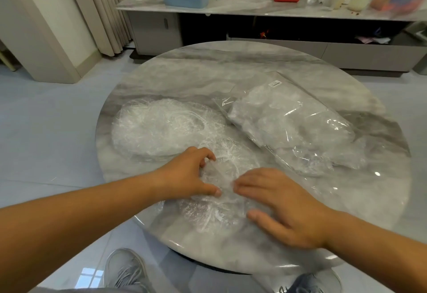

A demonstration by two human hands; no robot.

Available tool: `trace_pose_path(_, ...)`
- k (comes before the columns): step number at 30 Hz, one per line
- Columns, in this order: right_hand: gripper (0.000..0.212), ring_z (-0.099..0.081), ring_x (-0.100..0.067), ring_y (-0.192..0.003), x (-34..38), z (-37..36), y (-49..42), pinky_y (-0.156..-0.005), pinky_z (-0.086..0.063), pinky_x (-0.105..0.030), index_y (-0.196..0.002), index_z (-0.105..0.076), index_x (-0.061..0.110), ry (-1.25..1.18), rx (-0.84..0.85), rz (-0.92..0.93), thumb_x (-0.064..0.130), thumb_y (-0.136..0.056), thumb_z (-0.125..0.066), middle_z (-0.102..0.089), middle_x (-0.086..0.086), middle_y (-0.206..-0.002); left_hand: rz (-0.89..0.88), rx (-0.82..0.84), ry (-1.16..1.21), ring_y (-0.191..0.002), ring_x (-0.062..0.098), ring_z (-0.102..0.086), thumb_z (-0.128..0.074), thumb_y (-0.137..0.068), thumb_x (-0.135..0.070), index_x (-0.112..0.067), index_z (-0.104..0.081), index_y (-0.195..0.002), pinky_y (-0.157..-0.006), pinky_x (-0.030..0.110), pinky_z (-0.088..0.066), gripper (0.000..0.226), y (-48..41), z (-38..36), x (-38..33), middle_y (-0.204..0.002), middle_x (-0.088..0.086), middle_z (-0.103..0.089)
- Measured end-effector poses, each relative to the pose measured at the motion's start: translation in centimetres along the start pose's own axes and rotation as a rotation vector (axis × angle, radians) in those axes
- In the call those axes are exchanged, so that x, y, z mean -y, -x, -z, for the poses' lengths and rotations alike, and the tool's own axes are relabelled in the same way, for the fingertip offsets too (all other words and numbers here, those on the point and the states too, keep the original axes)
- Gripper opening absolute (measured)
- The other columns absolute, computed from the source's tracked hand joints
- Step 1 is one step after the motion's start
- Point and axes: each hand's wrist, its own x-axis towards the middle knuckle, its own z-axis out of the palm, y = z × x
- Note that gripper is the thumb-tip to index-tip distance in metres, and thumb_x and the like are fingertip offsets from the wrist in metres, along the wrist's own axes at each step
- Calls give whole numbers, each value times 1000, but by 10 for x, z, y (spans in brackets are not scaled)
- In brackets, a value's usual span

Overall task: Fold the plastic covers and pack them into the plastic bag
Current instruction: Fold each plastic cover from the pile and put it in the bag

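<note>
At the table's (208,73) near edge our right hand (284,207) presses 1 plastic cover (208,214) flat with straight fingers so our left hand (191,172), curled gripping it, can fold; the plastic bag (288,126) waits by the right edge.

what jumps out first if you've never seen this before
Two bare hands work at the near edge of the round marble table: the left hand grips a crinkly clear cover, the right hand presses it flat. Behind them, a loose pile of covers lies left and a stuffed plastic bag right.
</note>
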Motion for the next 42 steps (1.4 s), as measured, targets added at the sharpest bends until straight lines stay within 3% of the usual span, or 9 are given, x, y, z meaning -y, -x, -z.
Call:
trace_pose_path(5,48,-53,-23,-129,-4,-12,16,-105,-41,-42,-132,-63,9,140,190,146,43,-100,-53,-61,-2,-139,-44,136,-30,-96,2,-53,-89,-62,-57,-39,-55,-122,-85,18,-47,72,4,10,6,-112,-14,-49)
trace_pose_path(10,56,-56,-22,-124,-3,-14,14,-106,-40,-40,-142,-52,10,148,231,124,47,-100,-51,-63,-3,-130,-23,68,-61,-84,6,-58,-61,-68,-83,-34,-64,-105,-81,27,-52,61,8,9,-10,-96,-11,-59)
trace_pose_path(13,57,-56,-21,-120,0,-15,12,-105,-40,-39,-144,-49,12,181,242,90,49,-101,-46,-63,-2,-127,-9,26,-138,-80,7,-59,-59,-68,-86,-33,-60,-98,-75,29,-52,61,12,9,-18,-88,-12,-61)
trace_pose_path(19,45,-50,-19,-122,10,-17,9,-107,-35,-36,-129,-61,19,179,238,15,51,-103,-42,-59,5,-127,19,-27,-210,-76,8,-58,-68,-75,-73,-28,-55,-91,-71,29,-51,49,17,5,-26,-83,-9,-62)
trace_pose_path(23,48,-50,-21,-119,14,-18,9,-103,-36,-37,-125,-63,19,200,288,1,53,-104,-39,-50,-2,-145,48,19,-272,-78,7,-57,-71,-84,-53,-27,-60,-88,-67,24,-44,29,13,5,-18,-86,-10,-61)
trace_pose_path(28,54,-48,-17,-118,18,-17,5,-98,-39,-35,-139,-54,21,184,383,-18,57,-104,-35,-32,1,-163,134,44,-110,-59,8,-53,-78,-82,-40,-20,-59,-76,-55,22,-42,28,10,12,-13,-70,-6,-58)
trace_pose_path(34,56,-45,-16,-119,18,-19,2,-100,-39,-35,-145,-48,24,176,416,-39,59,-105,-29,-37,9,-160,290,163,140,-52,16,-66,-78,-87,-21,-10,-55,-92,-53,27,-57,26,17,16,-18,-73,10,-68)
trace_pose_path(38,58,-41,-14,-120,20,-19,-1,-101,-33,-30,-145,-47,28,168,420,-61,61,-104,-25,-36,13,-160,381,144,403,-54,18,-66,-79,-85,-9,-8,-55,-91,-52,27,-56,25,19,14,-20,-72,14,-67)
trace_pose_path(42,58,-38,-13,-116,21,-17,-3,-103,-33,-32,-148,-43,30,162,433,-68,62,-103,-24,-44,17,-147,406,204,821,-72,22,-73,-76,-89,-11,-8,-56,-89,-66,31,-61,20,21,7,-33,-81,17,-71)
